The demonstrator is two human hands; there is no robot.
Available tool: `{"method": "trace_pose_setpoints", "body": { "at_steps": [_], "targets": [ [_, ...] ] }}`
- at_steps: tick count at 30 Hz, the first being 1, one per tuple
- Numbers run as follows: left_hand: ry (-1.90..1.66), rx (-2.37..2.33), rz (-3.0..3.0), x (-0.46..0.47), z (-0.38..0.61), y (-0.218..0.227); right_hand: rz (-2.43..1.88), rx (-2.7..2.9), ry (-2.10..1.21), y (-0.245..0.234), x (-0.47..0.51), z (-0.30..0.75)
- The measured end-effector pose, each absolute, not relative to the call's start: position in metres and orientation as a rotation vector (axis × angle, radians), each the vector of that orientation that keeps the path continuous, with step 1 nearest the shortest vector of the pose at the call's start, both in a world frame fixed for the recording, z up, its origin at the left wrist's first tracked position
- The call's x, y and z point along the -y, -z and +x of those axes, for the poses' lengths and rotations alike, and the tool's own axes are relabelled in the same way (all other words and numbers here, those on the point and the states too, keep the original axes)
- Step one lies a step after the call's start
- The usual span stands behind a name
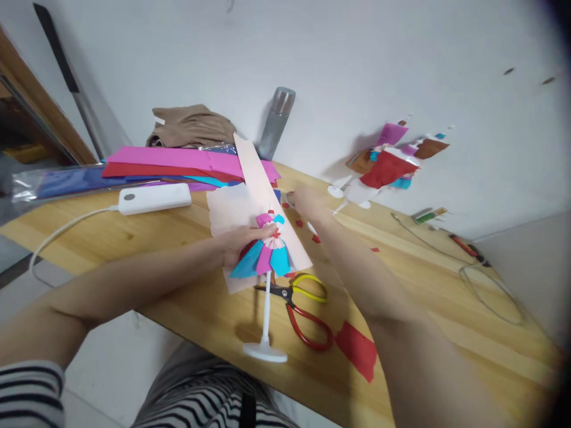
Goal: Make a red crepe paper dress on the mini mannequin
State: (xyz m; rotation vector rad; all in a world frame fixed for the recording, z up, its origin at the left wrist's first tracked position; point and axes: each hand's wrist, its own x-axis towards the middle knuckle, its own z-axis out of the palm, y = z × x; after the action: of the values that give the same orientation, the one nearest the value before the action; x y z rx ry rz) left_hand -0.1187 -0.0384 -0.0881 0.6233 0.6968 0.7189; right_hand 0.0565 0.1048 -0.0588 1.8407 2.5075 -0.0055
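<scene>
My left hand [243,241] is closed around the upper part of a small paper-dressed doll [263,259], thumb across its front. Its skirt has blue and pink crepe paper panels, with pale pleats and red bits at the waist. Below it, a white stand [266,315] ends in a round foot over the table's near edge. Farther back, my right hand [308,203] reaches down to the tabletop, its fingers bent at a small greyish thing [290,199] that I cannot make out. Scissors [288,294] with one yellow and one red handle lie open beside the stand.
Pale crepe paper [259,178] lies behind the doll, with stacked coloured sheets [173,159] to the left. A white power strip-like box [154,198], grey bottle [277,122], other paper-dressed figures [386,169], red scrap [357,351] and cutter [468,248] surround the work area.
</scene>
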Motion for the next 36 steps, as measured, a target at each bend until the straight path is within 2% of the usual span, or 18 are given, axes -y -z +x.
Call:
{"method": "trace_pose_setpoints", "body": {
  "at_steps": [6, 19, 30, 32, 34, 36],
  "targets": [
    [-0.668, -0.653, 0.414, 0.042, -0.122, 0.083, 1.89, -2.499, -0.065, 0.062, -0.118, 0.056],
    [-0.589, -0.651, 0.444, 0.052, -0.12, 0.085, 1.747, -2.693, -0.087, 0.071, -0.119, 0.071],
    [-0.63, -0.718, 0.473, 0.055, -0.116, 0.086, 1.854, -2.837, 0.023, 0.043, -0.082, 0.076],
    [-0.655, -0.718, 0.453, 0.055, -0.116, 0.087, 1.705, -3.201, 0.305, 0.034, -0.05, 0.079],
    [-0.684, -0.695, 0.465, 0.056, -0.116, 0.088, 1.305, -3.528, 0.561, 0.027, -0.014, 0.083],
    [-0.7, -0.652, 0.488, 0.058, -0.115, 0.088, 0.94, -3.624, 0.666, 0.024, 0.017, 0.087]
  ]
}}
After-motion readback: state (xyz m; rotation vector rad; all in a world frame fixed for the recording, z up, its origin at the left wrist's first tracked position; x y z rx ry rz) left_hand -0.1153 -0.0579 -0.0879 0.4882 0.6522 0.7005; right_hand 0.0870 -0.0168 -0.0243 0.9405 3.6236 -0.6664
